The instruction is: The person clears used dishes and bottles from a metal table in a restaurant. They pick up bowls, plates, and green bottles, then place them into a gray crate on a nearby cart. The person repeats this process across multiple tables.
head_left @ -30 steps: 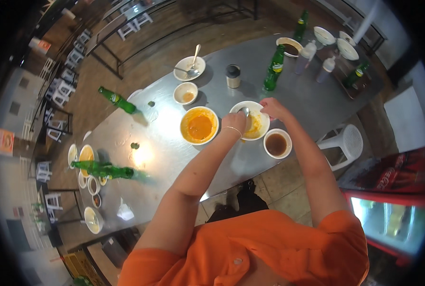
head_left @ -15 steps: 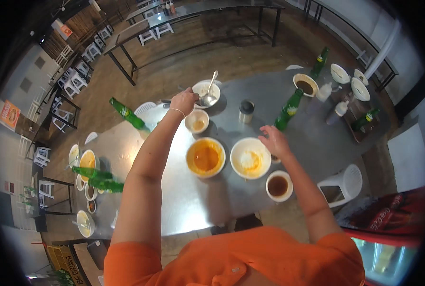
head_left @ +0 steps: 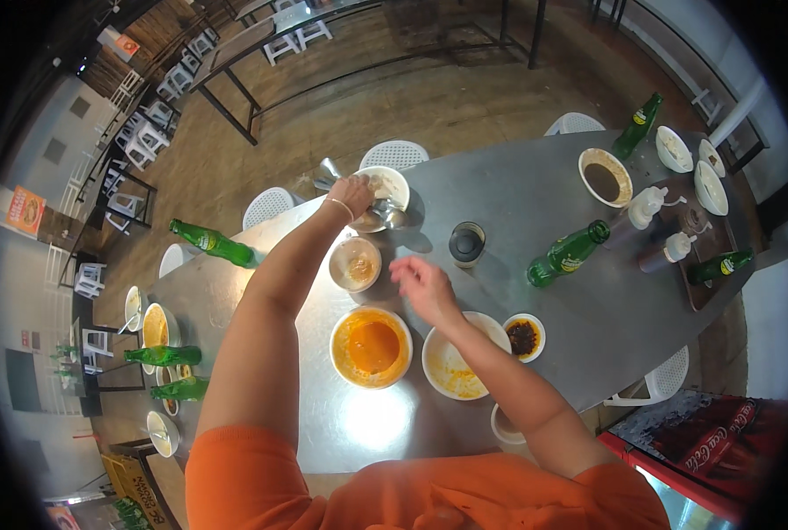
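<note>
My left hand [head_left: 350, 198] is closed around metal spoons [head_left: 388, 215], their bowls poking out on its right and their handles on its left. It is at the near left rim of a white bowl [head_left: 391, 183] with pale leftovers. Nearer me, a small bowl [head_left: 356, 264] has a little brownish liquid at the bottom. My right hand [head_left: 424, 289] hovers just right of that small bowl, fingers partly spread and slightly blurred, with nothing visible in them. Below are a bowl of orange sauce [head_left: 372, 348] and an orange-smeared white bowl [head_left: 451, 371], partly covered by my right forearm.
A dark-lidded shaker [head_left: 467, 243] and a green bottle [head_left: 568, 253] stand to the right. Beyond are a bowl of brown liquid [head_left: 605, 177] and squeeze bottles [head_left: 648, 205]. Another green bottle [head_left: 211, 243] is left of my arm. More bowls [head_left: 157, 327] crowd the table's left end.
My right hand has moved left from beside the green bottle to the small bowl. The spoon that leaned upright in the far bowl no longer stands there; spoons are bunched at my left hand.
</note>
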Demonstrator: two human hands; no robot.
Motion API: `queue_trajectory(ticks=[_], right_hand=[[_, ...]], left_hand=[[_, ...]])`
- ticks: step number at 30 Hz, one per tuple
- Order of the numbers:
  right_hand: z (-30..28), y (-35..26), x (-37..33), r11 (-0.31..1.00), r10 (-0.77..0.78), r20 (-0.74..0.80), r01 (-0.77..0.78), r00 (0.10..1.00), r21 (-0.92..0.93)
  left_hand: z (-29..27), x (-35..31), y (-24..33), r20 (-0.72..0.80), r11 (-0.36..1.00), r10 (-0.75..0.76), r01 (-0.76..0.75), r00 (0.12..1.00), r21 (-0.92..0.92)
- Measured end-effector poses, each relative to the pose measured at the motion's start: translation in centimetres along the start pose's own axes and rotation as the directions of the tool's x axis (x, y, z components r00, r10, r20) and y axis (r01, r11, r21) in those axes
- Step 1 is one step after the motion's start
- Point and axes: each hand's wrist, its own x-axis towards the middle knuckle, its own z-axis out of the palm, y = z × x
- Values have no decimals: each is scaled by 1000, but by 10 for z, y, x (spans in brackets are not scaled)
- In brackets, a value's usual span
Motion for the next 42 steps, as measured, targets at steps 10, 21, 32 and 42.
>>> queue_trajectory(ticks=[10,21,32,42], right_hand=[[46,25,152,873,414,-258,-300,873,384],[12,-70,46,926,109,-114,-59,988,373],[-100,9,-132,963,230,-320,-262,919,-58],[-92,29,-146,401,3,-159,-147,987,-904]], left_hand=[[-48,-99,-32,300,710,-516,597,802,-375],[29,-289,147,479,-299,-624,378,617,-876],[98,-335,122,435,-330,-724,286,536,-900],[46,-424,130,444,-294,-542,333,713,-896]])
